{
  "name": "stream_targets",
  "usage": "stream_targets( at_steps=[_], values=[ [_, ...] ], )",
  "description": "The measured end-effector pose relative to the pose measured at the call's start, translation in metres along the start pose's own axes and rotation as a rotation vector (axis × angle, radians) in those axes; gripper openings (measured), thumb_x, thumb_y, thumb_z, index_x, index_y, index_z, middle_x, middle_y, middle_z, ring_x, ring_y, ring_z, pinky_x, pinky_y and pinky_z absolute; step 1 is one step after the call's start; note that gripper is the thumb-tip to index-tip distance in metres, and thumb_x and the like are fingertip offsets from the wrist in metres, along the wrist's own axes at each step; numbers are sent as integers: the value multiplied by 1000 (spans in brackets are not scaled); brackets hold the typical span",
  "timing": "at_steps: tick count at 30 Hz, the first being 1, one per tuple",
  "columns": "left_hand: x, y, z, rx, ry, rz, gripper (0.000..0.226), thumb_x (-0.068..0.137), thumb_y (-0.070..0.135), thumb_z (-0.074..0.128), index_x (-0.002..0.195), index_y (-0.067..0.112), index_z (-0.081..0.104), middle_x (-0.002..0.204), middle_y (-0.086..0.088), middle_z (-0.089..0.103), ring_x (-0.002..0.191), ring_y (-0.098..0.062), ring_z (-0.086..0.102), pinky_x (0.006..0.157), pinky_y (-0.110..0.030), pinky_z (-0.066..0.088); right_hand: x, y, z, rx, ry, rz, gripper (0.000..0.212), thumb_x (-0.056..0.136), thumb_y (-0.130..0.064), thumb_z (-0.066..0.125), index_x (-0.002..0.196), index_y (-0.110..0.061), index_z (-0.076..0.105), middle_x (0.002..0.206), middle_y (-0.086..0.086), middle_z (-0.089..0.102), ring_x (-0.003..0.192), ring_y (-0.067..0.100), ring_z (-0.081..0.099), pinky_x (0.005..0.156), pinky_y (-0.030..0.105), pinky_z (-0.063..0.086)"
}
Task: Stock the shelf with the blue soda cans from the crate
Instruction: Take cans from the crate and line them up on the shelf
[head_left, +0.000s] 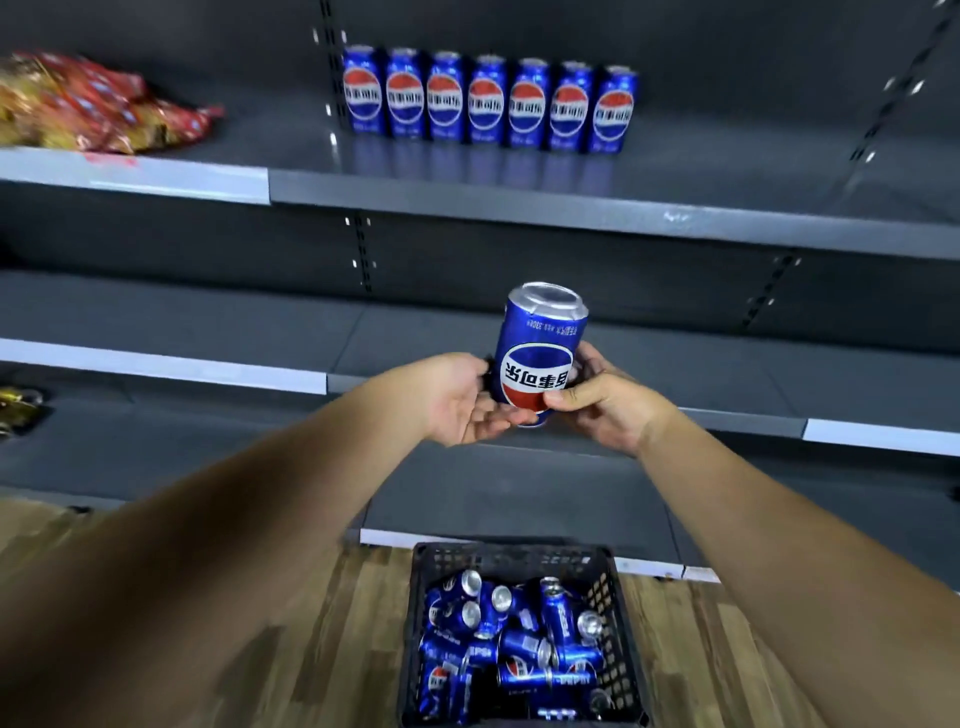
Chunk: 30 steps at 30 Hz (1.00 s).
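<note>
a dark grey shelf (571, 202) unit fills the far side of the scene, with a row of seven blue cans (488, 101) standing upright on its upper level, left of centre-right. a red and gold snack bag (88, 104) lies on the same level at the far left. near the bottom, a black crate (621, 613) sits on the wood floor (353, 623), holding a loose heap of cans (514, 644). between shelf and crate, one blue soda can (537, 353) is held upside down, its label inverted. the left hand (457, 400) cradles its left side and lower end with curled fingers; the right hand (597, 400) pinches its right side, thumb across the label.
</note>
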<state>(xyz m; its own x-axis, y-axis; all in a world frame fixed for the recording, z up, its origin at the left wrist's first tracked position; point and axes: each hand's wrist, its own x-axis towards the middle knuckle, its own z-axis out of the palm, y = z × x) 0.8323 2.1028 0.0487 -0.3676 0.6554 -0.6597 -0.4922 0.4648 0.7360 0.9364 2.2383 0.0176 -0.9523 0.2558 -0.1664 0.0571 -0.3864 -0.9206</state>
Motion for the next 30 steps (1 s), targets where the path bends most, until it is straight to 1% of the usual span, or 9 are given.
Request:
stream_targets(
  at_steps=[3, 8, 13, 15, 19, 22, 24, 26, 30],
  values=[
    [-20, 15, -3, -15, -12, 36, 59, 98, 58, 18, 95, 12, 55, 57, -16, 67, 42, -14, 64, 35, -16, 46, -5, -22, 16, -192, -6, -19, 71, 50, 14, 65, 108, -24, 53, 79, -11, 71, 75, 8, 68, 72, 32, 50],
    [-52, 36, -11, -44, -14, 133, 60, 89, 68, 25, 109, 17, 50, 63, -25, 67, 47, -26, 67, 38, -22, 51, -2, -46, 39, -313, 32, -166, 82, 45, 19, 70, 115, -23, 55, 97, 2, 70, 96, 20, 64, 84, 32, 52],
    [-68, 52, -17, 8, -9, 207, 59, 88, 65, 38, 114, 14, 53, 88, -20, 66, 52, -32, 68, 42, -28, 55, -14, -59, 67, -553, 70, -391, 70, 65, 28, 65, 107, -26, 48, 96, -8, 59, 82, -1, 58, 57, 16, 52],
    [-71, 56, -17, 11, -11, 238, 55, 89, 61, 42, 105, 11, 57, 89, -16, 66, 56, -31, 68, 50, -29, 57, -16, -59, 73, -624, 97, -467, 65, 67, 20, 71, 105, -27, 46, 100, -9, 55, 85, -2, 57, 58, 20, 54],
    [-79, 62, -15, -11, 16, 318, 35, 91, 48, 51, 93, 14, 59, 89, -13, 64, 73, -27, 63, 64, -37, 54, -13, -59, 79, -854, 266, -580, 56, 56, -22, 72, 101, -40, 45, 112, 1, 52, 99, 9, 51, 85, 22, 45],
    [-88, 67, -12, -119, -38, 412, 22, 93, 34, 55, 113, 24, 57, 93, -7, 65, 72, -23, 63, 49, -35, 57, -16, -67, 85, -832, 320, -584, 42, 67, -21, 66, 99, -43, 49, 108, -2, 56, 93, 4, 53, 84, 16, 43],
    [-94, 69, -11, -164, -46, 503, 29, 93, 26, 58, 121, 31, 55, 99, -2, 65, 76, -21, 64, 45, -35, 55, -19, -73, 91, -723, 430, -601, 9, 80, -24, 65, 87, -30, 63, 88, -3, 64, 80, 10, 58, 76, 22, 47],
    [-98, 71, -10, -159, -31, 588, 36, 90, 21, 62, 124, 33, 56, 106, -2, 65, 83, -20, 64, 52, -35, 56, -18, -74, 91, -521, 485, -508, 11, 86, -24, 62, 76, -19, 66, 75, -2, 67, 69, 14, 61, 73, 27, 50],
    [-103, 72, -6, -110, 0, 732, 43, 88, 18, 65, 126, 34, 57, 113, 0, 64, 95, -19, 64, 62, -34, 56, -13, -76, 103, -288, 629, -311, 14, 90, -19, 56, 91, -7, 62, 87, 9, 64, 78, 22, 60, 84, 36, 50]
  ],
)
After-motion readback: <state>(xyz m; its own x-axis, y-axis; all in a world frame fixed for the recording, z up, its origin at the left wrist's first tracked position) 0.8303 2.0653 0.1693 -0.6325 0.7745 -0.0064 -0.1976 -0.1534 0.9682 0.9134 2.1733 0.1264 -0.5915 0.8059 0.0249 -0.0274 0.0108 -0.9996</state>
